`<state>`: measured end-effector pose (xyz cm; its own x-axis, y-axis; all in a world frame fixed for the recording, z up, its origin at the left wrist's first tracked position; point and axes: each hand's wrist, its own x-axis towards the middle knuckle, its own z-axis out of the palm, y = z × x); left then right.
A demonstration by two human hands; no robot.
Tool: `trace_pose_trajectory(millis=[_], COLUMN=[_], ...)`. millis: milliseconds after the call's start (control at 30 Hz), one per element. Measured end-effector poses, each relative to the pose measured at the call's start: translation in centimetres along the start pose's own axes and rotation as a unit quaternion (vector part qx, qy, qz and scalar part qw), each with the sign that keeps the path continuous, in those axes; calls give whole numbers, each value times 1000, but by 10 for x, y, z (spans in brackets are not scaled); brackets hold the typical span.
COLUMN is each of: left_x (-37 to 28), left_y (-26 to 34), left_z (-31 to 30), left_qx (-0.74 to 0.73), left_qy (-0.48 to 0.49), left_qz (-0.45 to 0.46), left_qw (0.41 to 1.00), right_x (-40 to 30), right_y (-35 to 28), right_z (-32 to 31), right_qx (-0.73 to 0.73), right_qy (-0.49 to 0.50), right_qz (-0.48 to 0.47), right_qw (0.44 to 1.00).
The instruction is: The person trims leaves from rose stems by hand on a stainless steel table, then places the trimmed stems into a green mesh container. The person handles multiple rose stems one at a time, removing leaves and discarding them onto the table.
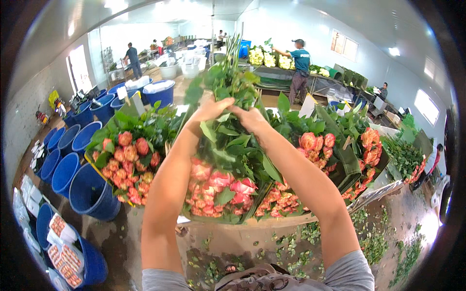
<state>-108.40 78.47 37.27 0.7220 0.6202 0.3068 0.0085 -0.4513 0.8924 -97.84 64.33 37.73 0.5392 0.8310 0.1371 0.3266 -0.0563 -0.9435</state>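
Both my hands reach forward onto the leafy stems of a bunch of roses. My left hand [210, 110] grips the stems from the left, and my right hand [248, 117] closes on them from the right, the hands meeting at the thumbs. The bare green stems [233, 51] point away from me. Below my hands, pink and orange rose heads [218, 182] face me between upright dark green dividers. More roses lie in stacks at the left [127, 160] and at the right [316, 145], leaves pointing away.
Blue buckets [93, 192] stand in rows at the left, one near me with packed roses [65, 262]. Cut leaves [375, 240] litter the floor at the right. Across the room a co-worker [300, 65] handles pale flowers [269, 60] at a bench; other people work farther back.
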Motion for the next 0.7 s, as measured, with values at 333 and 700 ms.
trace_pose_trajectory(millis=[333,700], left_x=[44,11], left_y=[-142,-164], left_z=[71,53], left_qx=[19,295], left_qy=[-174,-275], left_qz=[-95,99], left_qw=[980,909], right_x=[24,-200], right_y=[3,18], right_z=[-47,-212], right_qx=[-327,-75], right_qy=[-6,-61], right_qz=[-193,-179], right_qw=[925,979])
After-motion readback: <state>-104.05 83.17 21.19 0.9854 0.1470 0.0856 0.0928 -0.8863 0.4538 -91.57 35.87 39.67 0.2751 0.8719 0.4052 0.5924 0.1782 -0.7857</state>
